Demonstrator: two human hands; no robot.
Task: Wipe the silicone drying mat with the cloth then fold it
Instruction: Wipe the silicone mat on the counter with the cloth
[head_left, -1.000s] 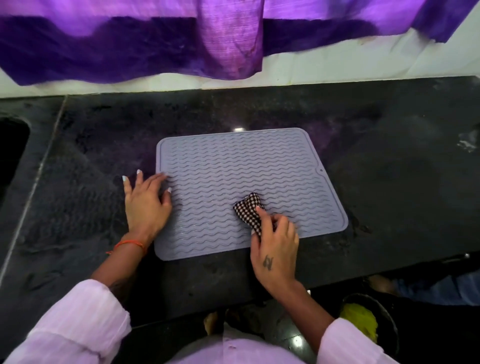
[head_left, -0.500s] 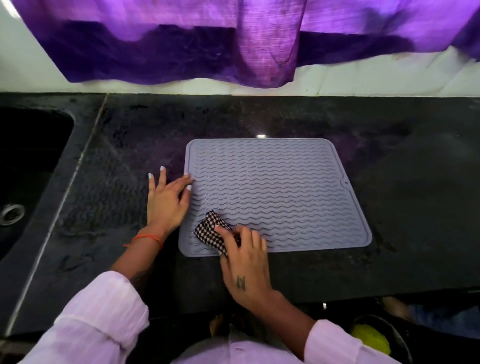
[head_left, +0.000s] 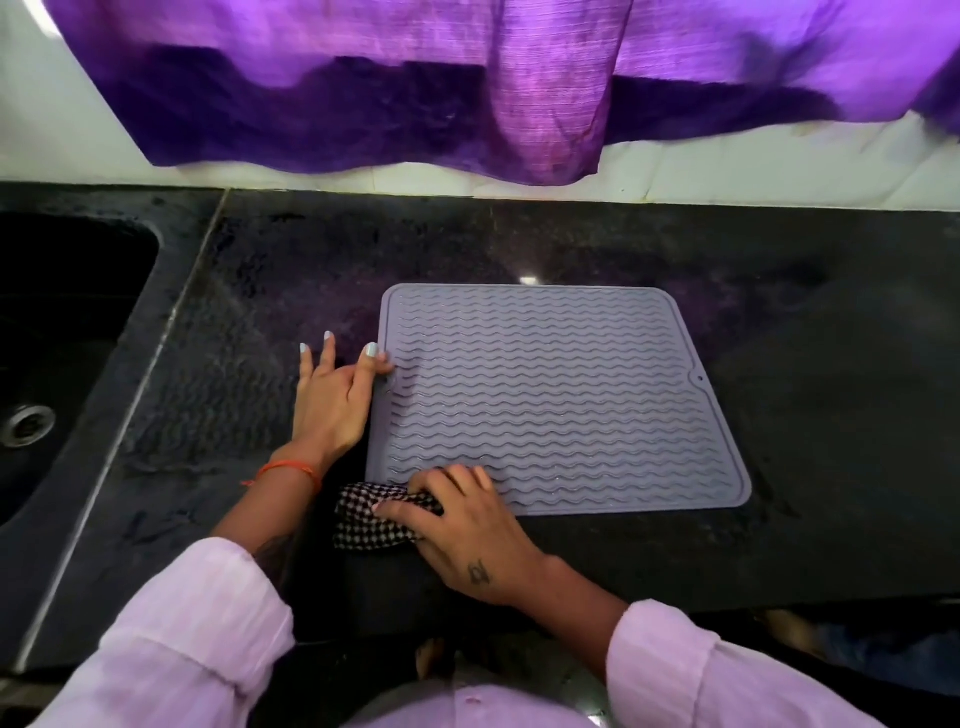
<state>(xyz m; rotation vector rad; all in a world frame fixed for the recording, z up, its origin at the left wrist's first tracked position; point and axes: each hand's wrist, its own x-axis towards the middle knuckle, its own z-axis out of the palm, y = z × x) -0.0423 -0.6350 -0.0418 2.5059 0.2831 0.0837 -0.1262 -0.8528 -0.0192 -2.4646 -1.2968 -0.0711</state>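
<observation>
A grey silicone drying mat with wavy ridges lies flat on the black stone counter. My right hand is shut on a bunched black-and-white checked cloth at the mat's near left corner; most of the cloth sits just off the mat on the counter. My left hand rests flat on the counter beside the mat's left edge, fingers spread, with the thumb and a fingertip touching that edge.
A dark sink with a metal drain is set into the counter at the left. Purple fabric hangs over the white wall behind. The counter's front edge runs just below my right wrist.
My right hand has dragged the cloth leftward and toward me across the mat, from its near middle to its near left corner and partly off it. My left hand has stayed at the left edge.
</observation>
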